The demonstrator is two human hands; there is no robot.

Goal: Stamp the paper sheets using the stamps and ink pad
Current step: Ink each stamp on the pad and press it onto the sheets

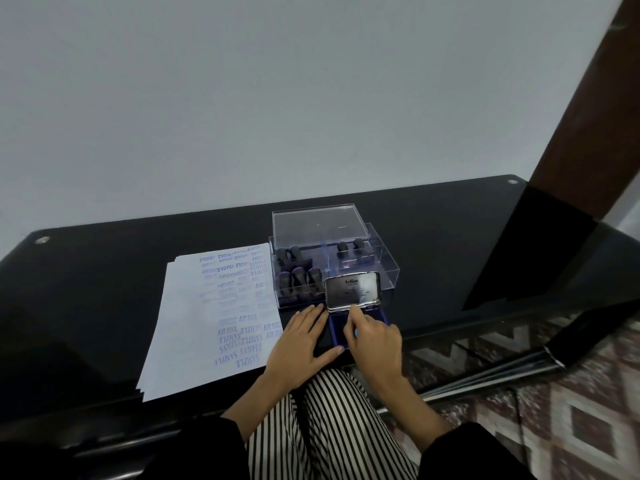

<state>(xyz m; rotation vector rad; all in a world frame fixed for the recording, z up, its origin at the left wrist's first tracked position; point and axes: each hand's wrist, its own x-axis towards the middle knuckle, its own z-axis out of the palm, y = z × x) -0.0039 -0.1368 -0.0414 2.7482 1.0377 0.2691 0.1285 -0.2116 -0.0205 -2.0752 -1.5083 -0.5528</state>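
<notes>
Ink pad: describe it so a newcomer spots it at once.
On the black glass table, right of the stamped paper stack, sits a clear stamp box. The ink pad lies at its near side. Only it has a blue base and a raised silver lid printed Artline.

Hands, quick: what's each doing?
Left hand: open, flat beside the ink pad.
Right hand: open, forefinger touching its raised lid.

We see dim, cool, even light, grey-white wall (311, 81) flat and shadowless, soft glare on the ink pad lid (352, 289) — faint reflections in the black glass table (450, 237), edges bowed, corners softly blurred.
</notes>
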